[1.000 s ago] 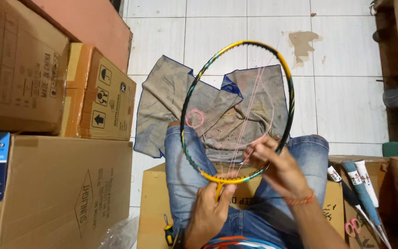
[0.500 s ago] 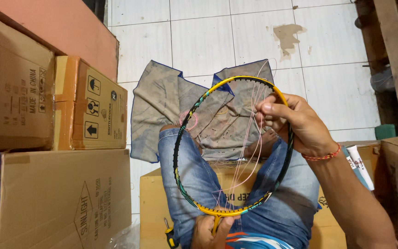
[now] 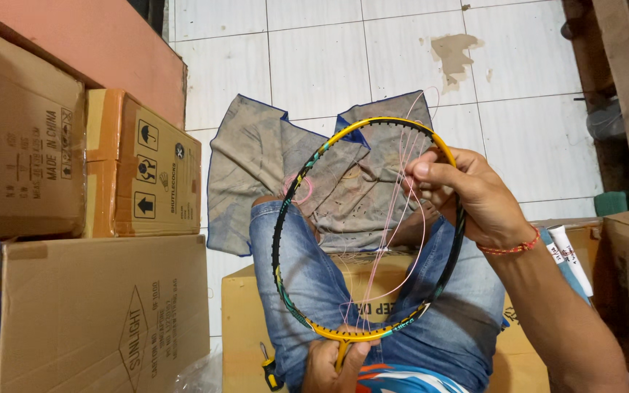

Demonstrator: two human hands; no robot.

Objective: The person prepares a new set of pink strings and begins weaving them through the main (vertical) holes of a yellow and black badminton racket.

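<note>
Three cardboard boxes (image 3: 74,218) are crowding the left edge, leaving open tiled floor (image 3: 314,65) beyond a grey cloth (image 3: 271,167). The left hand (image 3: 336,364) is clamping the throat of one yellow racket frame (image 3: 307,182) over the knees. The right hand (image 3: 475,196) is pinching pink strings (image 3: 394,240) together.

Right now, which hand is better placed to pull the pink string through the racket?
Probably the right hand: its fingers already pinch the pink string near the racket frame top. The left hand is gripping the frame's base.
</note>
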